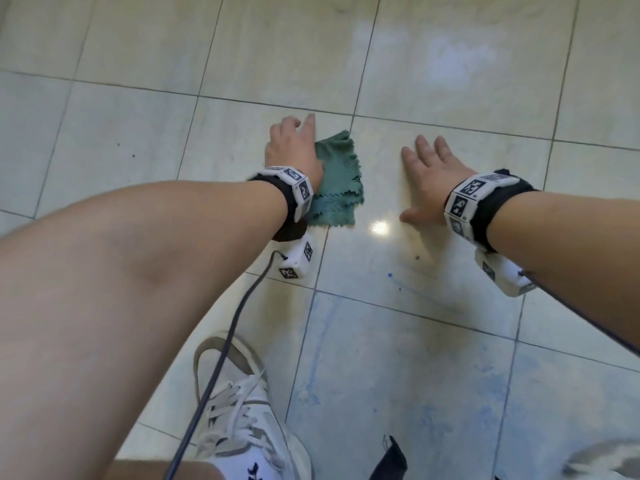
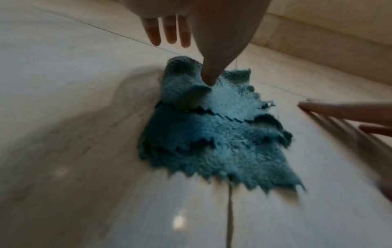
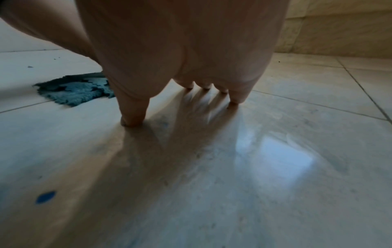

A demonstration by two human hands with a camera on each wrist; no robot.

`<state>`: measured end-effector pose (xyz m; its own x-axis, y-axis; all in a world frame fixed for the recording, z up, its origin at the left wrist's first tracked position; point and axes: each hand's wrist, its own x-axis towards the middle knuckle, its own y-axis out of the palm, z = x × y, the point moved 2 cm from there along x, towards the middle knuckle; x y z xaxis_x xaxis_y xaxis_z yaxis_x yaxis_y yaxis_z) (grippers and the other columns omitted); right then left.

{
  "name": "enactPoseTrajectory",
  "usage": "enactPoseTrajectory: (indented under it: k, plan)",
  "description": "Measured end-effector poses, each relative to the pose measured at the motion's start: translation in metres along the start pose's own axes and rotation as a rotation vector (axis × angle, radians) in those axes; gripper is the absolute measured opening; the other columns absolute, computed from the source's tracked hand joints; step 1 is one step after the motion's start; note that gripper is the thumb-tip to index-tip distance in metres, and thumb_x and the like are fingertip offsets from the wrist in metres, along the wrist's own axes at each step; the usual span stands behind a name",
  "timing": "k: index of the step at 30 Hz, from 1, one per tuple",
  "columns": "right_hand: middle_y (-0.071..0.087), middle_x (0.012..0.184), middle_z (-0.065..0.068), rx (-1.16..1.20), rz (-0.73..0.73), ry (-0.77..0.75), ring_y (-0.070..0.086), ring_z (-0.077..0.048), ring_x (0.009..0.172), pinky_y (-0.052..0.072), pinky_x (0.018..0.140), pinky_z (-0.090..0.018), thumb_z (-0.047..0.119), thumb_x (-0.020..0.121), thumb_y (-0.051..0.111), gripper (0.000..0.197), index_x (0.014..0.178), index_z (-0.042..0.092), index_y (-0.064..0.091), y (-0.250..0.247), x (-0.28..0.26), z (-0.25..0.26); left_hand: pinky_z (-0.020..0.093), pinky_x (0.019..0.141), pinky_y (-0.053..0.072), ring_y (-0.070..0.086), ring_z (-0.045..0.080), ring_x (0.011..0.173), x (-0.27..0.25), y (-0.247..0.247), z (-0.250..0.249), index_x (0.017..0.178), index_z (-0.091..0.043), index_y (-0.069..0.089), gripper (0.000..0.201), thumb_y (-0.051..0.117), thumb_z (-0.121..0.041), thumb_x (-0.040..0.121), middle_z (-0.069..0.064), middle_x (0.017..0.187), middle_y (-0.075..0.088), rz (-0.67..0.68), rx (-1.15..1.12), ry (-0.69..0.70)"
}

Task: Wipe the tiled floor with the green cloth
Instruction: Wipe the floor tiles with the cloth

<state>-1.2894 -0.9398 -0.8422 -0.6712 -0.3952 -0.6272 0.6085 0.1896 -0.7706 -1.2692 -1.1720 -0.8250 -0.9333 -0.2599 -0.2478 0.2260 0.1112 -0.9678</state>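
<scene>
The green cloth lies crumpled in folds on the pale tiled floor, over a grout line. My left hand hovers over the cloth's left part with its fingers straight. In the left wrist view the thumb of the left hand touches the top of the cloth, while the other fingers reach past it without holding it. My right hand lies flat on the tile to the right of the cloth, fingers spread. In the right wrist view the fingertips of that right hand press the floor, with the cloth off to the left.
Blue spots and a faint blue smear mark the tiles nearer to me; one spot shows close up. My white shoe stands at the bottom. Wrist-camera cables trail back. A wall base rises far right.
</scene>
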Motion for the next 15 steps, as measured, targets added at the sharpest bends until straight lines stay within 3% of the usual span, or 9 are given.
enactPoseTrajectory:
  k: [4,7,9,12,15]
  plan:
    - [-0.019,0.165,0.000,0.014,-0.003,0.006,-0.014,-0.028,0.152,0.012,0.123,-0.047,0.048,0.086,0.068,0.109,0.159,0.023,-0.009,0.003,-0.004,0.000,0.043,0.091,0.044,0.044,0.033,0.120,0.003,0.002,0.011,0.125,-0.016,0.056,0.044,0.070,-0.036,0.088,0.012,0.125,0.052,0.116,-0.031,-0.132]
    - [-0.014,0.166,-0.002,0.027,-0.025,0.006,-0.014,-0.029,0.152,0.011,0.123,-0.046,0.044,0.089,0.065,0.103,0.159,0.022,-0.007,0.008,-0.006,-0.003,0.036,0.081,0.048,0.053,0.033,0.105,0.005,-0.009,0.009,0.100,-0.017,0.065,0.015,0.059,-0.019,0.086,0.010,0.100,0.065,0.104,-0.188,-0.186]
    - [-0.011,0.167,-0.002,0.038,-0.042,0.008,-0.013,-0.029,0.152,0.012,0.123,-0.046,0.042,0.089,0.063,0.101,0.159,0.022,-0.007,0.009,-0.008,-0.006,0.032,0.067,0.045,0.054,0.029,0.082,0.010,-0.030,0.010,0.087,-0.016,0.059,0.009,0.053,-0.013,0.081,0.006,0.079,0.058,-0.004,-0.450,-0.237]
    - [-0.007,0.167,-0.003,0.034,-0.053,0.032,-0.012,-0.030,0.152,0.012,0.124,-0.047,0.042,0.088,0.061,0.099,0.159,0.021,-0.005,0.008,-0.007,-0.011,0.028,0.057,0.037,0.048,0.022,0.073,0.021,-0.076,0.009,0.093,-0.015,0.051,0.011,0.049,-0.014,0.083,0.002,0.084,0.054,-0.254,-0.648,-0.276]
    - [-0.004,0.167,-0.003,0.031,-0.050,0.062,-0.011,-0.031,0.152,0.012,0.123,-0.050,0.043,0.089,0.059,0.097,0.158,0.020,-0.005,0.006,-0.006,-0.017,0.024,0.068,0.039,0.052,0.017,0.083,0.022,-0.105,0.001,0.113,-0.012,0.056,0.026,0.049,-0.009,0.088,-0.002,0.097,0.055,-0.296,-0.483,-0.119]
